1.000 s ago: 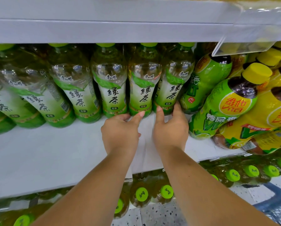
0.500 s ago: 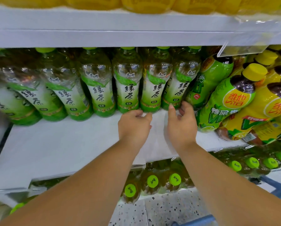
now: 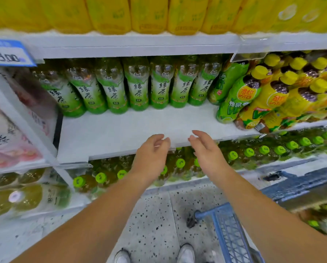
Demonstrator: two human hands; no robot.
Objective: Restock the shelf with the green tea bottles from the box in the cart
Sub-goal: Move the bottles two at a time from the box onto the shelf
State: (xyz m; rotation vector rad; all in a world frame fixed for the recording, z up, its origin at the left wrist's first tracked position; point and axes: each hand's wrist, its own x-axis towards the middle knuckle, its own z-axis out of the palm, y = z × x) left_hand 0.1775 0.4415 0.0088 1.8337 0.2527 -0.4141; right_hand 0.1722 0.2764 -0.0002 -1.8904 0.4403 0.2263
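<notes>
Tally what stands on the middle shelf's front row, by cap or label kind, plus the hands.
Green tea bottles with white-green labels: 7
Bright green bottles beside them: 2
Empty hands, left hand and right hand: 2
Total: 11

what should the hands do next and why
Probably reach down right to the blue cart for more bottles: the left hand and right hand are empty, and bare white shelf lies before the green tea row.

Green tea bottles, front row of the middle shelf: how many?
7, side by side at the back of the shelf. More may stand hidden behind.
</notes>
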